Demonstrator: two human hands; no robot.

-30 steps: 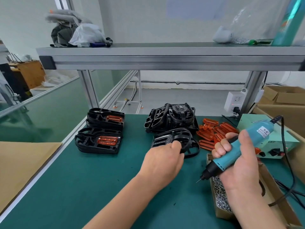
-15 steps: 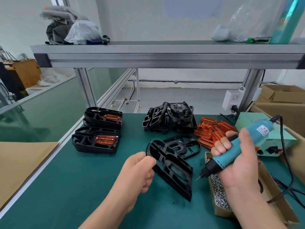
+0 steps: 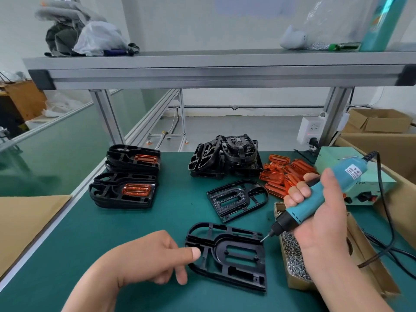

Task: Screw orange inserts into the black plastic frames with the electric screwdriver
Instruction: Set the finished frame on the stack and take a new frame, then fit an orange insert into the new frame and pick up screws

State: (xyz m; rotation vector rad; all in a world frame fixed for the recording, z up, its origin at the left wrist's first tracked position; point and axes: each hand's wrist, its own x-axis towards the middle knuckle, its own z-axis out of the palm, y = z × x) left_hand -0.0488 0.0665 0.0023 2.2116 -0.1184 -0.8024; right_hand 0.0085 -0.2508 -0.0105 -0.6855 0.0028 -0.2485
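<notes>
Fingers (image 3: 181,276) of L hand (image 3: 144,260) loosely curled, gripping nothing, thumb touching frame (image 3: 236,255) at its 9 o'clock rim; R hand (image 3: 319,221) wrapped round screwdriver (image 3: 346,176). Frame flat on tabletop (image 3: 112,233), 6 o'clock. Prob. light, stiff, ribbed plastic: pinch outer rim.

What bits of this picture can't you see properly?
Head view:
Orange inserts: right hand covers some, so no count.
Screw box: partly behind that hand and the electric screwdriver.
Screwdriver label: print too small.
Teal tube: cut off by the top edge.
</notes>
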